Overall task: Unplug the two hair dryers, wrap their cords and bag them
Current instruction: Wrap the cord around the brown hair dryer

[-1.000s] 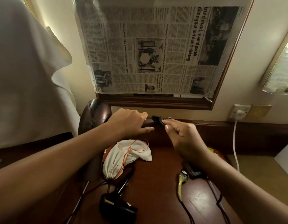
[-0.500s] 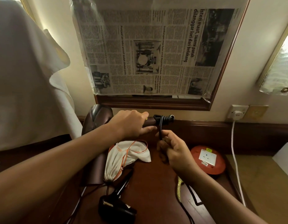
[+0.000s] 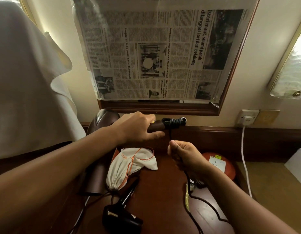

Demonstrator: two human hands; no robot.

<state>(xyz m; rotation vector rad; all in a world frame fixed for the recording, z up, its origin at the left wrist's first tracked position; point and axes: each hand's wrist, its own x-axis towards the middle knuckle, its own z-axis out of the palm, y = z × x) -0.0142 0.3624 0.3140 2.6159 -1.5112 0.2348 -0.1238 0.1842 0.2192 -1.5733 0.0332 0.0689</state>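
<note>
1. The left hand [image 3: 138, 128] holds the brown hair dryer [image 3: 102, 125] by its handle, up at the far side of the table [image 3: 163, 191]; its grip is closed tight round the handle; I think it should hold the handle steady so the loops do not slide.
2. The right hand [image 3: 185, 156] is just near of the handle; its grip is pinching the black cord [image 3: 170, 134], which runs up to a few loops at the handle's end; the cord looks tight, and I think it should be kept that way.
3. I would lay each new loop right beside the last one, not on top; that keeps the bundle neat and small for the bag.
4. The loose cord trails down the table on the right, near the red socket reel [image 3: 230, 168]; watch that it does not snag there.
5. The white bag [image 3: 127, 166] with the orange string lies in the middle of the table; the black hair dryer [image 3: 121, 218] lies near of it, its cord not wrapped yet; I think that one comes next.
</note>
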